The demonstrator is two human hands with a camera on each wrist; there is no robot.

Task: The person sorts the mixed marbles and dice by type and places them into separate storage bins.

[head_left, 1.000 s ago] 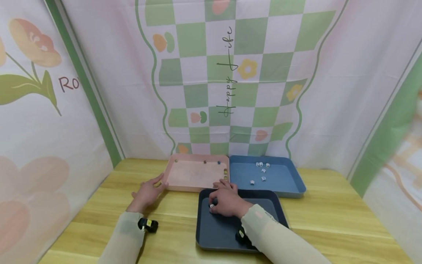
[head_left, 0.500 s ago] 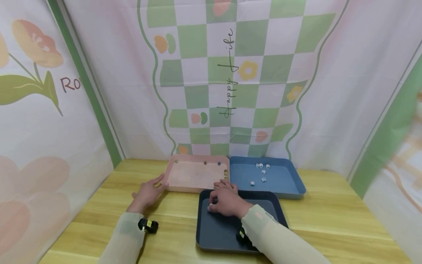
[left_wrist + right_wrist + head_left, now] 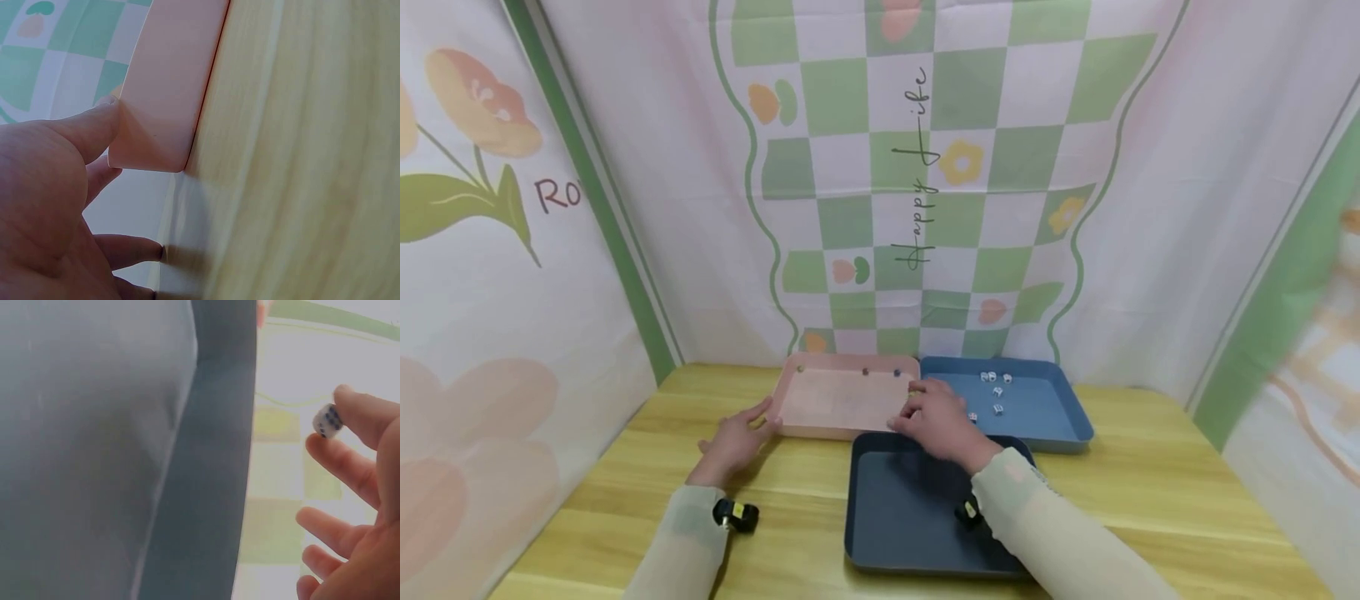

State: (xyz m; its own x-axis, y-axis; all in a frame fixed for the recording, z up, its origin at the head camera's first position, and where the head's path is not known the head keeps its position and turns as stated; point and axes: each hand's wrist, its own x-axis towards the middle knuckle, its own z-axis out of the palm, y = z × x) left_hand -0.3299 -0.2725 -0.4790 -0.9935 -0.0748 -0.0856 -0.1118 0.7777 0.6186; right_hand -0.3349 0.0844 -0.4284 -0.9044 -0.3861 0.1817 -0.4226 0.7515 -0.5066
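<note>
My right hand (image 3: 942, 423) pinches a small white die (image 3: 327, 421) with dark pips between thumb and forefinger, its other fingers loosely spread. In the head view it hangs over the back edge of the dark tray (image 3: 895, 517), close to where the pink tray (image 3: 835, 408) and blue tray (image 3: 1048, 412) meet. My left hand (image 3: 733, 442) is at the pink tray's near left corner. Seen from the left wrist, its thumb touches the rim and its other fingers extend past the corner, nearly straight.
Several white dice (image 3: 997, 392) lie in the blue tray. Small coloured beads or marbles (image 3: 865, 372) sit along the pink tray's back and right sides. All trays stand on a wooden table (image 3: 805, 517), with a patterned curtain (image 3: 835, 225) behind.
My right hand has lifted the die from the dark tray's left part and moved back and right, toward the blue tray. The left hand has stayed at the pink tray's corner.
</note>
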